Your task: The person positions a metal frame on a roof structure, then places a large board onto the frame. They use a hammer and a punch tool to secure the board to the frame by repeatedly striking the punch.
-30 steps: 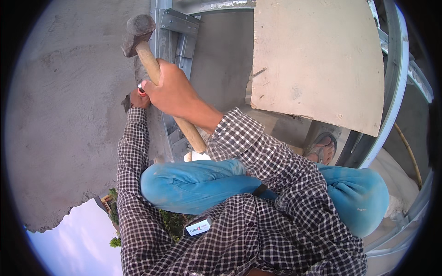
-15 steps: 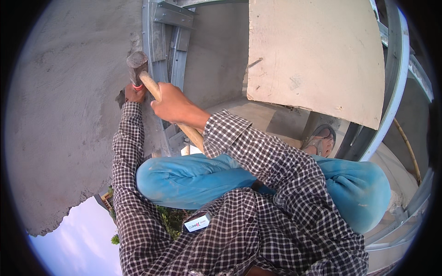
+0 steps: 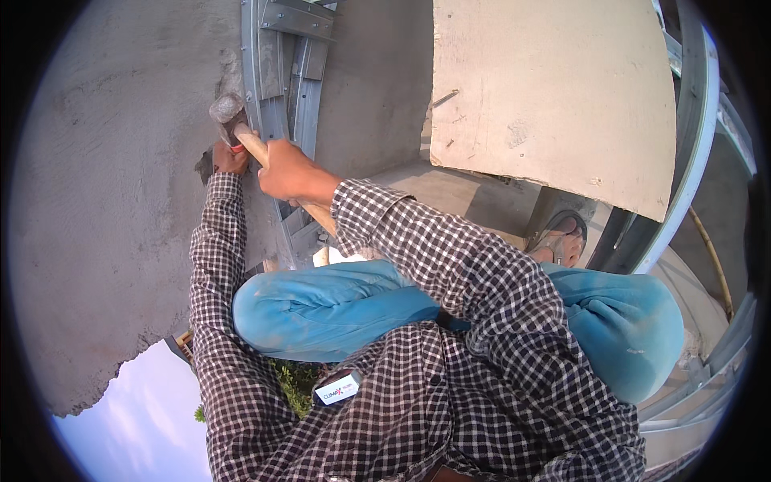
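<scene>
My right hand (image 3: 289,173) is closed around the wooden handle of a hammer (image 3: 252,145). Its heavy, worn metal head (image 3: 227,108) is just above my left hand (image 3: 230,159), close to the grey plastered wall (image 3: 120,177). The fingers of my left hand are closed beside a broken dark hole (image 3: 204,165) in that plaster. A small red-orange band (image 3: 236,148) shows at the top of this hand, under the hammer head. Whatever the hand grips is mostly hidden by the hammer.
Bolted metal framing (image 3: 273,88) runs up along the wall edge. A large pale board (image 3: 554,96) with a nail sticking out stands ahead on the right, near a curved metal channel (image 3: 699,153). My sandalled foot (image 3: 560,239) is below the board. Open sky (image 3: 136,410) shows at lower left.
Both hands and the hammer appear slightly further left and higher in view. The hammer head stays close above my left hand. Both grips look the same.
</scene>
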{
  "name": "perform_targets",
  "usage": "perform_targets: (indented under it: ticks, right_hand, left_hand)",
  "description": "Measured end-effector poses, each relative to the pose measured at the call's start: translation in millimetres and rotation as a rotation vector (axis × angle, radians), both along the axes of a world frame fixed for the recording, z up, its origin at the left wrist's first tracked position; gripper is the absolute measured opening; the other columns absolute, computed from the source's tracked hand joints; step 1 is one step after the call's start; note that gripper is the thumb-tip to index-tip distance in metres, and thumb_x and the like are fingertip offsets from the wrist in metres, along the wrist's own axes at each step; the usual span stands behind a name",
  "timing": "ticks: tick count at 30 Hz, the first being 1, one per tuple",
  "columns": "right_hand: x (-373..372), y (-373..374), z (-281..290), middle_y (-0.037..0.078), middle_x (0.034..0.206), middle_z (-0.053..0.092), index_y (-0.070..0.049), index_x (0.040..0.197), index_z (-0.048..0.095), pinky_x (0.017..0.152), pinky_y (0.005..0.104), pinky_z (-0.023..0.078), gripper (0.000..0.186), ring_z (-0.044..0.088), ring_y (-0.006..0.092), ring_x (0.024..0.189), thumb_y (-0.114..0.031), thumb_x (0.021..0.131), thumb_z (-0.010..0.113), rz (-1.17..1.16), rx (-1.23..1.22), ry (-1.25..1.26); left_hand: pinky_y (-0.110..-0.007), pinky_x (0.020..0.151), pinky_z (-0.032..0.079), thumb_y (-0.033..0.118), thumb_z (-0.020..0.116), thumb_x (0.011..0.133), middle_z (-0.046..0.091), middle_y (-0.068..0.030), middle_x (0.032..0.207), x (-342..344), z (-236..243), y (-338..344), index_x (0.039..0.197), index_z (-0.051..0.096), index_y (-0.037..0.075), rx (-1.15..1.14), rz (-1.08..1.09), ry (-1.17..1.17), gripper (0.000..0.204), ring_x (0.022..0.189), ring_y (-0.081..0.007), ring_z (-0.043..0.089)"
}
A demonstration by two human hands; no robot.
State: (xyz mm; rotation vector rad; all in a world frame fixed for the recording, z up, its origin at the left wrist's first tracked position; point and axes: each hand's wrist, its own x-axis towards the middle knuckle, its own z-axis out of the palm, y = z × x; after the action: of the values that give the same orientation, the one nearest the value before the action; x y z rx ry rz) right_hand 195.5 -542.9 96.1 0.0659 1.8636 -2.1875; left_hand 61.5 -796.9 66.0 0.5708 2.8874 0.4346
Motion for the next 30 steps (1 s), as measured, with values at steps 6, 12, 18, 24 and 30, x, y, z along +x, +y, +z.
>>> perform_targets:
  ticks: [6,12,18,24,30]
  right_hand:
    - [-6.1,43.0,51.2,0.014,0.070,0.061,0.013,0.105,0.053,0.039,0.0323,0.046,0.033,0.059,0.0182,0.045,-0.016,0.091,0.062,-0.179,-0.266,-0.041]
    - [-36.8,86.2,95.8,0.016,0.071,0.062,0.011,0.101,0.055,0.050,0.0372,0.051,0.023,0.064,0.0239,0.055,-0.007,0.087,0.061,-0.681,-0.363,0.421]
    - [9.6,-1.5,2.7,0.017,0.081,0.064,0.009,0.120,0.054,0.051,0.0370,0.051,0.036,0.062,0.0222,0.053,-0.007,0.088,0.060,0.137,-0.123,-0.178]
    - [7.1,47.8,-1.2,0.018,0.082,0.065,0.010,0.125,0.052,0.049,0.0358,0.051,0.042,0.063,0.0224,0.054,-0.012,0.091,0.062,-0.070,-0.139,-0.239]
    - [-9.8,75.8,-15.0,0.019,0.081,0.065,0.010,0.118,0.055,0.056,0.0395,0.052,0.038,0.066,0.0262,0.063,-0.016,0.092,0.064,-0.283,-0.018,-0.064]
  left_hand:
    - [-0.039,0.063,0.050,0.044,0.075,0.086,0.068,-0.0124,0.071,-4.0,-1.5,-22.2,0.085,0.068,0.002,-0.104,0.016,0.122,0.043,0.067,-0.0243,0.067]
    - [-0.040,0.064,0.051,0.041,0.074,0.086,0.069,-0.0120,0.072,0.1,2.1,3.2,0.087,0.069,0.002,-0.063,-0.041,0.104,0.040,0.065,-0.0236,0.065]
    - [-0.038,0.068,0.053,0.041,0.072,0.087,0.072,-0.0145,0.077,5.5,1.2,-14.1,0.089,0.071,0.004,0.022,-0.139,0.294,0.038,0.074,-0.0271,0.071]
    - [-0.032,0.054,0.045,0.039,0.071,0.093,0.061,-0.0043,0.061,9.4,21.3,8.9,0.072,0.064,0.004,-0.025,0.158,0.114,0.041,0.057,-0.0144,0.058]
    - [-0.031,0.053,0.045,0.038,0.071,0.095,0.057,-0.0022,0.059,13.3,36.1,38.5,0.070,0.058,0.003,0.198,0.101,0.137,0.045,0.054,-0.0126,0.053]
